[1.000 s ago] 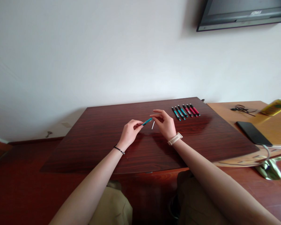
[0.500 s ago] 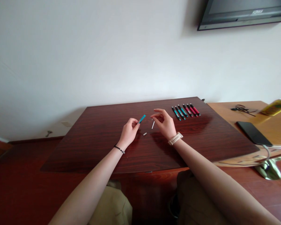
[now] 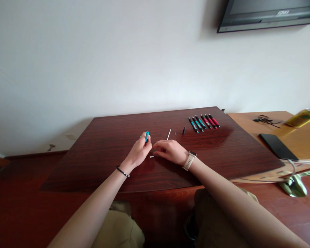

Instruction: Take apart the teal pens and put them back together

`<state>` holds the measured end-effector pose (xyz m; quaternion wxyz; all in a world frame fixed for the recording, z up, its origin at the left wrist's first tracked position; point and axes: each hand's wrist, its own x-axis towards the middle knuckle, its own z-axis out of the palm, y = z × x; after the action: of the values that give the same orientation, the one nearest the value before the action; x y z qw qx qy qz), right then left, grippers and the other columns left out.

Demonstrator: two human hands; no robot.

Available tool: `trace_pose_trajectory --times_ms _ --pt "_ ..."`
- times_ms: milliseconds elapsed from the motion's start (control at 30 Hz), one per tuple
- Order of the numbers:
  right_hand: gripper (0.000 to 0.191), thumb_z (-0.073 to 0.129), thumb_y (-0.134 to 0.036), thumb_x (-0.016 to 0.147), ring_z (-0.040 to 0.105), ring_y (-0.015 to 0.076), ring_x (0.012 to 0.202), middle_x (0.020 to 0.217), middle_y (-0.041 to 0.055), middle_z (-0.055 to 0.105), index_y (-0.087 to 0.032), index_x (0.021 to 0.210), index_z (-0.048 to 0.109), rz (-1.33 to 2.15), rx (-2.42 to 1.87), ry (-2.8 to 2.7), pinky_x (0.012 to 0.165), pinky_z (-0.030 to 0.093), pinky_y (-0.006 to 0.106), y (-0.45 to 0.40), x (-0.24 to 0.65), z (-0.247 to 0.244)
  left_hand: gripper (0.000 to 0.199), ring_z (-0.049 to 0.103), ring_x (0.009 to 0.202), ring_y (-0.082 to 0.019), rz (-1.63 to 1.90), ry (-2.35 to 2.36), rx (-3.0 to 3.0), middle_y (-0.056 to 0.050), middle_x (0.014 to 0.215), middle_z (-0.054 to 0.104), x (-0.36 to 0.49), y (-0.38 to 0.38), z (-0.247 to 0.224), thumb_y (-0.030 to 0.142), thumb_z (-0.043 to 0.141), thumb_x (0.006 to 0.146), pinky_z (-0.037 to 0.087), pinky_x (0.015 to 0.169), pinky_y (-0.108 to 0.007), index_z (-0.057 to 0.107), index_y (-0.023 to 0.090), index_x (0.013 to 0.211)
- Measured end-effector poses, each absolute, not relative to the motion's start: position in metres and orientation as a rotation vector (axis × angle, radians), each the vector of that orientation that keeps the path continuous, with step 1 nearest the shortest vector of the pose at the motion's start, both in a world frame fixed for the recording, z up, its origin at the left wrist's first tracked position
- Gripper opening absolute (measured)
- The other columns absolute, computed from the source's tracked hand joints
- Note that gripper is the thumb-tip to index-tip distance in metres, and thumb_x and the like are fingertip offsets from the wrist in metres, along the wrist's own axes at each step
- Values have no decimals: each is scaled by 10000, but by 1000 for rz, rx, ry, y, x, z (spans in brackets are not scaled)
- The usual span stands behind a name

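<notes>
My left hand [image 3: 138, 151] is closed around a teal pen barrel [image 3: 147, 135], whose end points up out of the fingers. Close beside it, my right hand [image 3: 172, 151] hovers low over the table with fingers curved and thumb apart; nothing shows between them. A short white piece [image 3: 152, 157] lies on the table just below its fingertips. Behind the right hand lies a thin white pen refill [image 3: 168, 133], its lower end hidden by the hand. Further right are a tiny spring-like piece [image 3: 175, 133] and a short black pen part [image 3: 184, 131].
A row of teal pens [image 3: 197, 124] and red pens [image 3: 210, 121] lies at the back right of the dark wooden table [image 3: 105, 137]. On the lighter desk to the right are a phone [image 3: 277, 146], a black cable [image 3: 266, 119] and a yellow can [image 3: 302, 118].
My right hand has moved left and down towards my left hand, uncovering the black part and spring-like piece. The barrel has tipped more upright. The white piece lies further left and nearer me.
</notes>
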<state>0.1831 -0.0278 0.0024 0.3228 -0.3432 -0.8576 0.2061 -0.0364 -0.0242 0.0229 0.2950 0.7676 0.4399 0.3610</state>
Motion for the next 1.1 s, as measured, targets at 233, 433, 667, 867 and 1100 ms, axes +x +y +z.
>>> trace_pose_trajectory --times_ms 233,433,667,867,1100 --pt "150 750 -151 924 772 183 831 916 -3 800 -253 1032 730 702 -1079 -2037 795 578 293 -22 186 -7 184 587 817 -198 499 1114 2342 -8 937 592 -59 -33 19 255 683 883 505 778 -346 529 247 983" --pt "183 707 -141 937 783 187 894 965 14 815 -243 1086 737 695 -1117 -1977 838 594 292 -22 188 -11 264 636 1012 -231 388 1018 2328 -57 1152 650 -58 -41 21 296 714 911 535 939 -381 583 250 1136" --pt "172 697 -139 937 781 200 882 952 17 815 -253 1058 740 627 -1170 -1900 855 603 320 -23 189 -9 186 648 1029 -227 459 945 2371 -52 1162 661 -42 -49 19 184 636 937 517 961 -383 561 249 1094" --pt "152 692 -174 946 783 206 894 973 25 819 -257 1066 737 613 -1170 -1827 870 615 344 -20 192 -11 144 614 913 -210 453 937 2445 -33 1037 620 -29 -59 17 175 623 969 489 842 -348 496 238 992" --pt "229 714 -214 922 774 197 900 1016 23 809 -257 1146 723 684 -1122 -1735 852 616 341 -18 194 -14 177 582 859 -197 478 1009 2458 -8 949 591 -35 -49 15 120 596 976 447 794 -327 472 234 923"
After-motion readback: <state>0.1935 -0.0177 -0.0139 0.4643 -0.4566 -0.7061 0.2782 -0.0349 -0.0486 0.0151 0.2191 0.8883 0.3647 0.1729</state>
